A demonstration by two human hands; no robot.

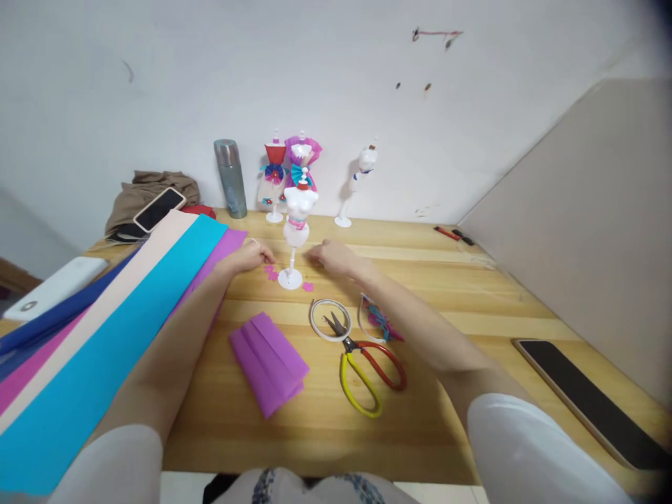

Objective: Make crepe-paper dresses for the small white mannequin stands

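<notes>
A white mini dress-form mannequin [300, 206] with a red neck band and a pink waist strip stands upright on its round base between my hands. To its left, my left hand [255, 254] is low over the table with fingers curled together, close to small pink cut-outs [271, 274]. My right hand [330, 256] is to the right of the stand, its fingers bent and closed; what either hand pinches, if anything, is too small to make out. Another pink cut-out [308, 287] lies by the base. Neither hand visibly touches the mannequin.
Scissors [362, 360] and a white tape roll [330, 320] lie in front, beside folded purple paper [269, 364]. Long coloured sheets [131, 315] cover the left side. Behind are dressed mannequins [274, 175], a plainer one [362, 171] and a flask [229, 178]. A phone [588, 399] lies right.
</notes>
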